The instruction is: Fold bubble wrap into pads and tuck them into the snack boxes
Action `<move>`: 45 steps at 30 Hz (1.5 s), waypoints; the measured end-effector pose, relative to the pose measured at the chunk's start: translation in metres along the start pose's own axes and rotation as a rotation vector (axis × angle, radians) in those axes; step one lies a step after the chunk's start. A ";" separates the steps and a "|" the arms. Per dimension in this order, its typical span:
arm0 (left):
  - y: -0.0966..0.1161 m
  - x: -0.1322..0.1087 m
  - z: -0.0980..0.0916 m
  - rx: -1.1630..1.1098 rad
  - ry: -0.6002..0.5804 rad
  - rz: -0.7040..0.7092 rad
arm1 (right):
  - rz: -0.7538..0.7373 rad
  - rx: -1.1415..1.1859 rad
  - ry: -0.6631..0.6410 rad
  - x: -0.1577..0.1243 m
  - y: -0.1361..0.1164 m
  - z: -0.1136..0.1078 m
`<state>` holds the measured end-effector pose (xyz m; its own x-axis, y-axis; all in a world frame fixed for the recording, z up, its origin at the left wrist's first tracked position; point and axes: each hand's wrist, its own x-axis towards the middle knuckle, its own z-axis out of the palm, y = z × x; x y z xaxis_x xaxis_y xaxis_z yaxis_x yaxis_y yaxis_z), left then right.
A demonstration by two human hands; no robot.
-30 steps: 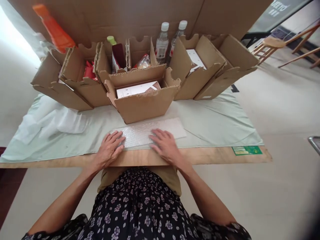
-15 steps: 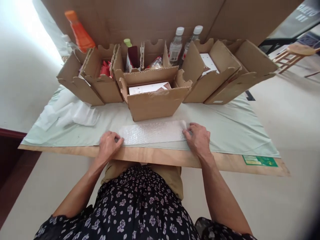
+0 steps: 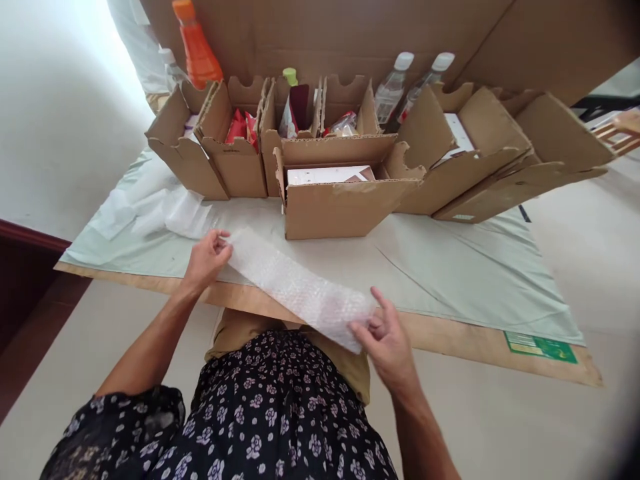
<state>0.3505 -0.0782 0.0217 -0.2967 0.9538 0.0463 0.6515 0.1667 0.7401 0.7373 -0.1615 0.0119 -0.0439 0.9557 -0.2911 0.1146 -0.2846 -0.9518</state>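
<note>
A long strip of clear bubble wrap (image 3: 300,283) stretches between my two hands, slanting down from left to right. Its far left end is pinched by my left hand (image 3: 209,257), close above the cloth. At the lower right end, my right hand (image 3: 387,337) grips the strip between thumb and fingers, with the index finger pointing outward. That right end hangs past the table's wooden front edge (image 3: 235,297), over my lap. Just behind the strip stands a cardboard box (image 3: 333,210) holding a white carton (image 3: 330,175).
More translucent wrap (image 3: 175,210) lies crumpled at the left. Several open cardboard bins (image 3: 240,163) line the back, some with red packets (image 3: 243,127). Behind them stand an orange bottle (image 3: 197,53) and clear bottles (image 3: 393,93). A green card (image 3: 540,347) lies at the right edge.
The bubble wrap has gone from lying level along the table edge to a slant. My right hand has come down and toward me with its end; my left has moved up slightly. The view has shifted.
</note>
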 end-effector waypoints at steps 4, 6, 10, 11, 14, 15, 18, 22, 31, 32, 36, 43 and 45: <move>0.018 0.063 0.000 0.296 0.020 0.170 | -0.054 -0.098 -0.083 -0.014 0.008 0.065; 0.028 0.086 0.010 0.388 0.029 0.224 | -0.099 -0.179 -0.147 -0.015 0.009 0.088; 0.029 0.069 0.025 0.346 0.050 0.376 | -0.172 -0.283 -0.354 -0.013 0.004 0.101; 0.025 0.050 0.025 0.270 0.029 0.418 | -0.176 -0.274 -0.392 -0.013 0.000 0.099; 0.008 -0.024 0.017 -0.097 -0.244 0.489 | -0.132 -0.196 -0.476 -0.007 -0.018 0.091; 0.003 -0.048 0.014 -0.235 -0.349 0.460 | -0.118 -0.160 -0.502 -0.001 -0.025 0.090; -0.006 -0.093 0.011 -0.528 -0.444 0.356 | -0.116 -0.024 -0.537 0.030 -0.042 0.098; -0.005 -0.093 0.030 -0.372 -0.168 0.131 | -0.106 0.110 -0.535 0.082 -0.045 0.129; -0.003 -0.074 0.052 0.139 0.083 0.113 | -0.617 -0.363 -0.309 0.085 -0.023 0.114; -0.003 -0.075 0.052 0.165 0.087 0.127 | -0.705 -0.481 -0.309 0.083 -0.020 0.111; 0.000 -0.076 0.050 0.248 0.083 0.166 | -0.911 -0.819 -0.330 0.089 -0.008 0.112; 0.014 -0.104 0.030 0.157 0.067 0.423 | -0.871 -0.783 -0.400 0.089 -0.020 0.110; 0.015 -0.113 0.030 0.117 0.011 0.429 | -0.780 -0.740 -0.472 0.086 -0.026 0.109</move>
<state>0.4146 -0.1756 0.0071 0.0107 0.9402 0.3405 0.7919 -0.2159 0.5712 0.6228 -0.0800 0.0012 -0.7028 0.6853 0.1909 0.4364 0.6272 -0.6451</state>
